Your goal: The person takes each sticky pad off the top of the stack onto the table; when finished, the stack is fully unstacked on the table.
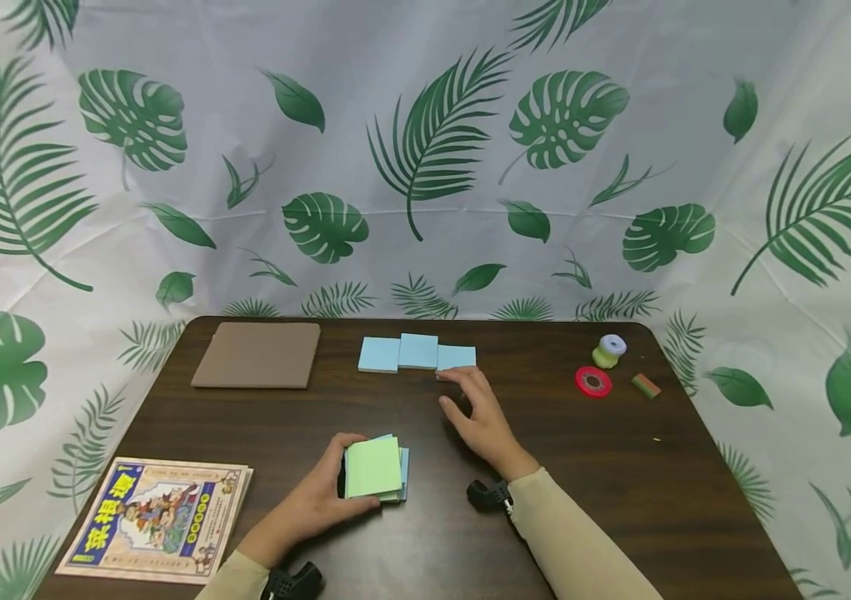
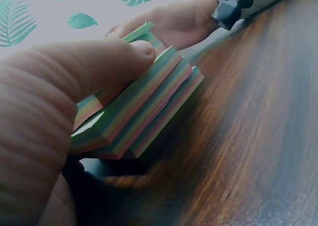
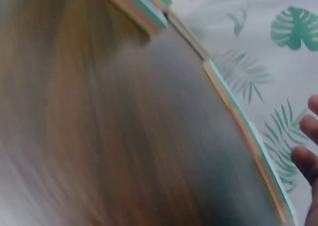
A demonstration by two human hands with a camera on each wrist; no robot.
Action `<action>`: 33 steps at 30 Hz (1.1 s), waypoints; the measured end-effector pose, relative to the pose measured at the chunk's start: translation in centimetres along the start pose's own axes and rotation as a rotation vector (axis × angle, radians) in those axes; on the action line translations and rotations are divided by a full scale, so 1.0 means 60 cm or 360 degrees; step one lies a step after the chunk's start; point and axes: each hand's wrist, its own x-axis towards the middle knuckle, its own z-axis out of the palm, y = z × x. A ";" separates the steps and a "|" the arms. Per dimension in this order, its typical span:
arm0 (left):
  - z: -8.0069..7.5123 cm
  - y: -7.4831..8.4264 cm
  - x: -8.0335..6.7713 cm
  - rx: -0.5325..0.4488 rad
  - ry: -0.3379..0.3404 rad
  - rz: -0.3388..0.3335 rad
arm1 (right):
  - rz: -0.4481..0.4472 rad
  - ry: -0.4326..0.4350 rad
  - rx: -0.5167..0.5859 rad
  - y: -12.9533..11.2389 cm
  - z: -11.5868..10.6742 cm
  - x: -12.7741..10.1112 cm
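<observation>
Head view | three blue pads point(image 1: 417, 353) | left grip point(image 1: 320, 500) clamped on note stack point(image 1: 374, 468) | right grip point(image 1: 479, 421) apart

Left hand point(image 1: 312, 504) grips a matt paper note stack point(image 1: 374, 468); beneath both hands, smooth dark wood-grain table point(image 1: 620, 467); behind, printed cloth backdrop point(image 1: 425, 125).

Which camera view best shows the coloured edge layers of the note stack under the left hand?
The left wrist view: the note stack shows its striped sides, gripped by the left hand. The head view shows only its green top; the right wrist view is blurred.
</observation>
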 end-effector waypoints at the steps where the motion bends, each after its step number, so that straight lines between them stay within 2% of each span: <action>1: 0.001 -0.001 -0.001 0.0001 0.0001 0.0002 | -0.0017 0.0003 0.0062 -0.005 0.003 -0.002; 7: 0.004 -0.001 -0.002 0.0015 0.0033 0.0038 | -0.0076 -0.0161 0.0514 -0.038 0.027 -0.013; 10: 0.004 -0.001 -0.001 0.0023 0.0035 0.0067 | -0.0057 -0.0247 0.0617 -0.053 0.037 -0.017; 16: 0.003 0.000 -0.001 0.0044 0.0043 0.0100 | -0.0015 -0.0396 0.0576 -0.069 0.050 -0.023; 22: 0.002 0.003 -0.002 0.0020 0.0020 0.0056 | -0.0060 -0.0515 0.0468 -0.079 0.059 -0.025; 33: -0.003 0.006 -0.002 -0.0038 -0.0026 0.0056 | 0.0046 -0.0756 0.0430 -0.087 0.064 -0.027</action>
